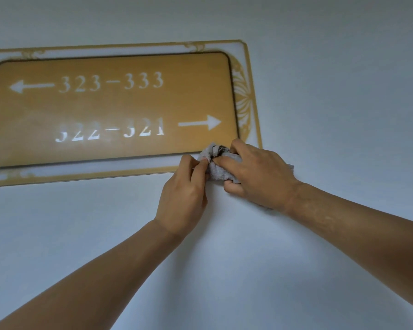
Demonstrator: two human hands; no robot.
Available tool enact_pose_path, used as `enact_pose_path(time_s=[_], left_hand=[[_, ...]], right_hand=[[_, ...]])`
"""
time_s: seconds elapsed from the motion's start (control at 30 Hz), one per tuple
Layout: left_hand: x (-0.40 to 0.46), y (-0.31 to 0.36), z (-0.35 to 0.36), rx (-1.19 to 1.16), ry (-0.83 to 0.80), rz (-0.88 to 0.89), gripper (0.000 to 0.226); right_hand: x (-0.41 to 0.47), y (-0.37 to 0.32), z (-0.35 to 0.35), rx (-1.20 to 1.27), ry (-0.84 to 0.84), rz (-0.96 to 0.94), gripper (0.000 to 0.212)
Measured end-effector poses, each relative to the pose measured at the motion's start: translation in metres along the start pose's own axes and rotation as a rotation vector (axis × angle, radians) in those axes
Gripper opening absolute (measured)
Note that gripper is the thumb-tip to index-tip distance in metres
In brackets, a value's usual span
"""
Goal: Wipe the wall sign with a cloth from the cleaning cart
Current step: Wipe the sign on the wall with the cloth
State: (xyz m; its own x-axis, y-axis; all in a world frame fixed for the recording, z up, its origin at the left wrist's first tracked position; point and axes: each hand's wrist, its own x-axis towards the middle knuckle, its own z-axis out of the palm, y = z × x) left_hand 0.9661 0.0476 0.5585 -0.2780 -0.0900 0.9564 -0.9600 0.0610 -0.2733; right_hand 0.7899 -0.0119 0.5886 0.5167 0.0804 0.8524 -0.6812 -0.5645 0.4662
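1. The wall sign (110, 108) hangs on the pale wall (320, 67).
2. The grey cloth (218, 166) is bunched at its lower right corner.
3. The right hand (255, 172) grips the cloth; the left hand (184, 189) pinches its edge, probably to refold it.

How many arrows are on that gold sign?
2. One arrow points left, beside 323-333 on the wall sign; the other arrow points right, after 322-321. The sign's left edge is cut off.
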Motion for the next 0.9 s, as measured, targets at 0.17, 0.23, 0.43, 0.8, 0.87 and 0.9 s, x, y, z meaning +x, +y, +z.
enact_pose_path(time_s=[0.17,0.23,0.43,0.8,0.87,0.9], left_hand=[[0.022,0.055,0.037,-0.051,-0.001,0.057,0.036],[0.031,0.077,0.05,-0.081,-0.02,0.063,0.04],[0.06,0.117,0.072,-0.137,-0.046,0.028,0.051],[0.048,0.103,0.05,0.014,-0.113,0.156,0.058],[0.041,0.094,0.038,0.027,-0.134,0.197,0.056],[0.038,0.091,0.034,0.019,-0.129,0.221,0.055]], right_hand=[[-0.039,0.06,0.0,0.03,0.012,0.08,0.042],[-0.054,0.081,0.0,0.052,0.027,0.141,0.042],[-0.074,0.104,0.006,0.175,0.142,0.338,0.042],[-0.076,0.088,0.011,0.215,0.208,0.408,0.042],[-0.076,0.082,0.014,0.2,0.23,0.444,0.045],[-0.075,0.079,0.016,0.19,0.231,0.463,0.047]])
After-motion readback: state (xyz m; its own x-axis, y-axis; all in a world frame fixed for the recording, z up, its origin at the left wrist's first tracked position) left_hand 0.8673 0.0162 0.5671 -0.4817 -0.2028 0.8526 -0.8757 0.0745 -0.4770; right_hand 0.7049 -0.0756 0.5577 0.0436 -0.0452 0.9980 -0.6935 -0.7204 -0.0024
